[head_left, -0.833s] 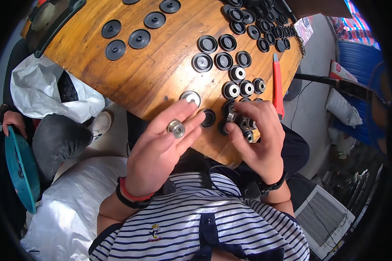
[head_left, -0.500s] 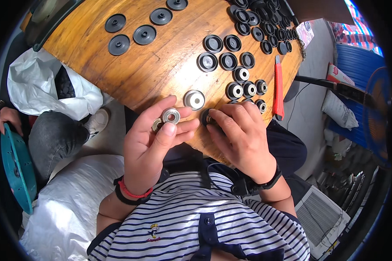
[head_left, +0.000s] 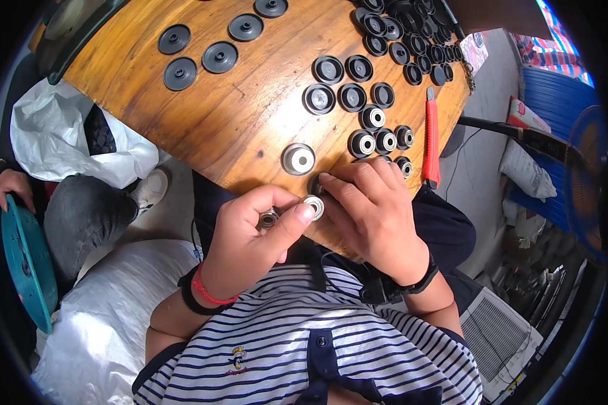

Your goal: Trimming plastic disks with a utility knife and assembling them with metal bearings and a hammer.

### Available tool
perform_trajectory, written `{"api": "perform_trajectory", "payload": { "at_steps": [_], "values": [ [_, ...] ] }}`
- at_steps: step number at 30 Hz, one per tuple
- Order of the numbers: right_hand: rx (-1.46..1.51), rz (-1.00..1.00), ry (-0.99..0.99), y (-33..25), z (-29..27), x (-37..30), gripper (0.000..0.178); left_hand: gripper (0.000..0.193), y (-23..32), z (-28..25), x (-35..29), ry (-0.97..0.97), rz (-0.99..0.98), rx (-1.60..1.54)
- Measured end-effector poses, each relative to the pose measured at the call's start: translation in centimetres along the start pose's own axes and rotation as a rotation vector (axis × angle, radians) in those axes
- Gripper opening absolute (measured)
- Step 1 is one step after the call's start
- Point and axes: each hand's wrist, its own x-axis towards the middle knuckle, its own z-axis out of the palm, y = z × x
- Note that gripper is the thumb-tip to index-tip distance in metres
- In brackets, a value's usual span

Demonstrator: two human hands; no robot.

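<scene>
My left hand pinches a silver ball bearing between thumb and forefinger, close to the table's near edge. A second bearing is tucked in its curled fingers. Just right of it, my right hand has its fingers closed round a black plastic cup, mostly hidden beneath them. Beyond the hands sits a silver round piece with a pale centre. Several black cups with bearings seated in them stand past my right hand.
Empty black cups and flat black discs lie farther back on the wooden table. A red utility knife lies at the right, near a heap of black parts. At far left, another person's hand holds a teal basin.
My left hand has turned over and moved right and nearer me, bringing the pinched bearing beside my right hand. The right hand stays almost in place on the black cup.
</scene>
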Motion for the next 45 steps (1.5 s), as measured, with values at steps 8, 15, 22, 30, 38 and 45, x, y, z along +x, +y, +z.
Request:
{"api": "perform_trajectory", "payload": {
  "at_steps": [8,15,22,30,38,45],
  "values": [
    [0.262,-0.066,0.07,0.5,-2.0,0.3,0.035,0.013,0.5,1.6,1.5,-0.011,0.068,0.159],
    [0.288,-0.082,0.005,2.2,-2.8,1.4,0.033,0.016,0.2,2.1,1.7,0.017,0.154,0.268],
    [0.085,0.34,0.177,8.3,-2.3,3.3,0.022,0.027,-0.6,1.9,1.8,-0.009,0.226,0.125],
    [0.034,0.303,0.146,8.7,-2.1,3.8,0.021,0.027,-0.2,2.0,1.7,-0.003,0.201,0.103],
    [-0.022,0.224,0.24,7.9,-2.7,3.9,0.028,0.071,-0.3,2.2,1.8,-0.144,0.141,-0.256],
    [0.095,-0.183,0.092,0.9,-1.7,2.1,0.035,0.1,0.1,3.4,1.6,-0.236,0.111,-0.424]
  ]
}}
